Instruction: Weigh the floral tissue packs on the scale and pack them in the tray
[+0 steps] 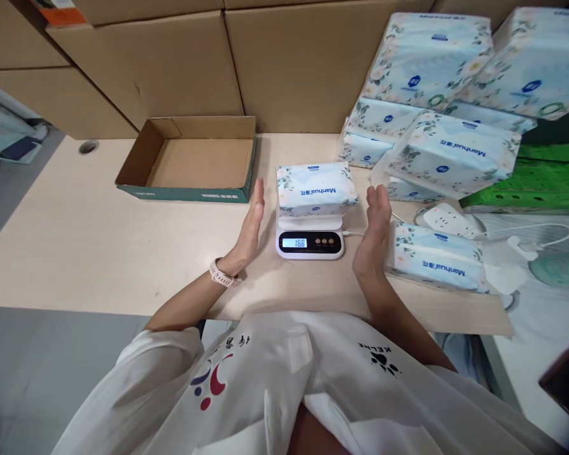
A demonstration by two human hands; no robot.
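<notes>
A tissue pack (pixel 317 189), light blue and white with flower print, rests on a small white digital scale (pixel 310 245). The lit display seems to read about 16.6. My left hand (pixel 251 230) stands on edge to the left of the scale, fingers stretched out, apart from the pack. On the other side, my right hand (pixel 374 230) is held the same way, palm facing in and holding nothing. Just right of it lies another tissue pack (pixel 439 258) flat on the table.
An open, shallow cardboard box (pixel 184 191) sits at the back left. Several stacked tissue packs (pixel 427 60) rise at the back right, near a green crate (pixel 545 177). A white power strip (pixel 448 220) with cables lies at right. Large cartons (pixel 303 69) line the back edge.
</notes>
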